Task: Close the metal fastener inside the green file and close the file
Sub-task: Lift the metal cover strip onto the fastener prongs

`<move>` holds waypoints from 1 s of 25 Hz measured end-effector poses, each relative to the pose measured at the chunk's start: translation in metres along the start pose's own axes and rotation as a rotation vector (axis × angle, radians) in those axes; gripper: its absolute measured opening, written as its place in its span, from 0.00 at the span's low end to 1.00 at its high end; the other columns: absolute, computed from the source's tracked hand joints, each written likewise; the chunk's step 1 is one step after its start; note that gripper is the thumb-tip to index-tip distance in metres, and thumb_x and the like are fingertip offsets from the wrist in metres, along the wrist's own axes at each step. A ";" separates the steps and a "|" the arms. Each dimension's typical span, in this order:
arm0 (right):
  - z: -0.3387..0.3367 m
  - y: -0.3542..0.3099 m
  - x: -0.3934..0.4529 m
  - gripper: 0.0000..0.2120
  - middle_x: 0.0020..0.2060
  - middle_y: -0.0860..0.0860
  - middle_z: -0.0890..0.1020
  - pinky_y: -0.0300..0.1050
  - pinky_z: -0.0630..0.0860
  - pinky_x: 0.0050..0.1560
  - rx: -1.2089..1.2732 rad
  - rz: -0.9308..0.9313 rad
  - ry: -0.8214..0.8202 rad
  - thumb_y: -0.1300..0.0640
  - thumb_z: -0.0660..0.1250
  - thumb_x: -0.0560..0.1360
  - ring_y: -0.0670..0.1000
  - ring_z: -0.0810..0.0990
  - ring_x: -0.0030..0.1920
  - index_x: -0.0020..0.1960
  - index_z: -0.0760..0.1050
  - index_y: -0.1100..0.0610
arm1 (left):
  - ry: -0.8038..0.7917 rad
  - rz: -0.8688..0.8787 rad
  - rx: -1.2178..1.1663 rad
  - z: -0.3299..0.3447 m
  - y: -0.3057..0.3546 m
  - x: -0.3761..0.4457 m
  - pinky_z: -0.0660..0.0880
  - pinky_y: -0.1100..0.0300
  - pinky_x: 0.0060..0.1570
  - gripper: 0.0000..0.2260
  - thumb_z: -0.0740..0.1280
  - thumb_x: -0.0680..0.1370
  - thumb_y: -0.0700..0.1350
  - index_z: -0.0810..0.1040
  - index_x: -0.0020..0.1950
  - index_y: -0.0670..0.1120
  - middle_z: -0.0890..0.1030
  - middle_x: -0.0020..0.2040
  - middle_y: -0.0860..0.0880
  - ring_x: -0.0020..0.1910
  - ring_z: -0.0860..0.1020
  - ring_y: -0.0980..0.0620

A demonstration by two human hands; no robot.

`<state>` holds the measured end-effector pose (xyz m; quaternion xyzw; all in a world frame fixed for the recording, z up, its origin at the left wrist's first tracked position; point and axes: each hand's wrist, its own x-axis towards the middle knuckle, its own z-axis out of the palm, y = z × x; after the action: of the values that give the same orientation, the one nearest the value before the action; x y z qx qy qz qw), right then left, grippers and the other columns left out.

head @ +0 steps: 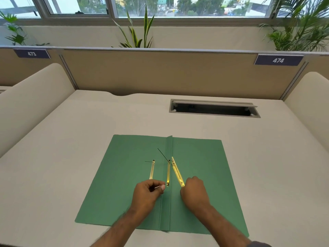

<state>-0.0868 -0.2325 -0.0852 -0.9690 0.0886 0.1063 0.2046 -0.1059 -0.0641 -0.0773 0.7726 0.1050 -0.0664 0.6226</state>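
Observation:
The green file (199,163) lies open and flat on the desk, spine running away from me. On the spine sits a brass fastener bar (168,173). A second brass strip (177,172) angles off to the right, its near end in my right hand (194,191). A third brass strip (151,169) lies loose on the left flap. My left hand (148,193) pinches a thin metal prong (160,186) at the near end of the spine bar. A thin dark prong (162,155) sticks up from the far end.
A cable slot with an open lid (213,108) is set in the desk (89,139) behind the file to the right. Beige partitions (160,73) enclose the desk at the back and both sides. Plants stand behind the rear partition.

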 end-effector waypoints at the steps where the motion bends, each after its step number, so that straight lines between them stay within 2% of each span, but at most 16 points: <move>1: -0.001 0.000 0.000 0.09 0.50 0.57 0.76 0.42 0.66 0.40 -0.006 0.006 -0.012 0.61 0.61 0.77 0.55 0.75 0.50 0.52 0.77 0.63 | -0.014 0.000 0.005 -0.002 -0.001 -0.001 0.80 0.67 0.42 0.08 0.75 0.73 0.37 0.86 0.42 0.51 0.88 0.38 0.53 0.41 0.85 0.57; 4: -0.001 0.000 -0.003 0.09 0.45 0.56 0.74 0.42 0.65 0.41 -0.040 -0.001 -0.009 0.60 0.59 0.77 0.53 0.70 0.44 0.50 0.77 0.63 | -0.065 0.006 -0.004 -0.010 -0.004 0.001 0.79 0.67 0.43 0.08 0.75 0.72 0.37 0.86 0.41 0.51 0.88 0.38 0.52 0.40 0.85 0.56; 7: 0.001 -0.004 -0.009 0.08 0.41 0.54 0.76 0.42 0.67 0.38 0.060 0.040 0.054 0.60 0.60 0.76 0.53 0.74 0.40 0.44 0.77 0.60 | -0.124 0.021 -0.017 -0.020 -0.006 0.013 0.80 0.67 0.43 0.08 0.74 0.73 0.37 0.86 0.44 0.50 0.88 0.37 0.51 0.40 0.85 0.55; 10: 0.000 -0.006 -0.016 0.04 0.33 0.50 0.77 0.43 0.69 0.33 0.298 0.125 0.107 0.63 0.65 0.71 0.49 0.73 0.32 0.40 0.75 0.56 | -0.199 0.046 -0.049 -0.023 -0.005 0.020 0.80 0.66 0.43 0.10 0.72 0.75 0.35 0.86 0.45 0.50 0.87 0.37 0.48 0.39 0.85 0.55; 14: -0.004 -0.007 -0.029 0.13 0.29 0.53 0.76 0.44 0.73 0.32 0.778 0.309 0.155 0.69 0.71 0.69 0.50 0.74 0.28 0.50 0.77 0.57 | -0.258 0.205 0.044 -0.028 -0.005 0.028 0.77 0.68 0.48 0.08 0.71 0.75 0.33 0.87 0.47 0.45 0.86 0.44 0.48 0.43 0.83 0.58; 17: -0.013 -0.004 -0.032 0.12 0.30 0.56 0.76 0.42 0.73 0.28 1.143 0.368 0.120 0.71 0.70 0.71 0.51 0.74 0.26 0.53 0.77 0.63 | -0.267 0.252 0.076 -0.024 -0.002 0.035 0.77 0.66 0.51 0.07 0.70 0.75 0.33 0.86 0.48 0.42 0.85 0.49 0.48 0.48 0.83 0.56; 19: -0.019 -0.004 -0.033 0.11 0.32 0.58 0.77 0.43 0.74 0.29 1.308 0.349 0.065 0.72 0.68 0.72 0.52 0.75 0.29 0.53 0.77 0.67 | -0.254 0.218 0.072 -0.017 -0.001 0.035 0.77 0.68 0.48 0.07 0.70 0.76 0.35 0.86 0.48 0.44 0.86 0.47 0.51 0.46 0.83 0.59; 21: -0.027 -0.008 -0.035 0.09 0.33 0.58 0.78 0.43 0.75 0.29 1.388 0.306 -0.026 0.71 0.68 0.72 0.52 0.75 0.30 0.52 0.79 0.68 | -0.231 0.205 0.080 -0.011 0.000 0.034 0.77 0.71 0.45 0.07 0.71 0.76 0.37 0.87 0.49 0.47 0.87 0.45 0.53 0.44 0.83 0.60; 25: -0.035 -0.014 -0.034 0.07 0.33 0.56 0.78 0.43 0.76 0.29 1.401 0.203 -0.160 0.68 0.68 0.73 0.51 0.76 0.30 0.50 0.80 0.68 | -0.192 0.197 0.074 -0.004 0.004 0.037 0.79 0.66 0.45 0.07 0.72 0.75 0.38 0.87 0.48 0.49 0.87 0.42 0.52 0.42 0.84 0.56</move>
<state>-0.1106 -0.2297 -0.0403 -0.5860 0.2106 0.1138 0.7741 -0.0693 -0.0583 -0.0814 0.7918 -0.0341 -0.0823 0.6043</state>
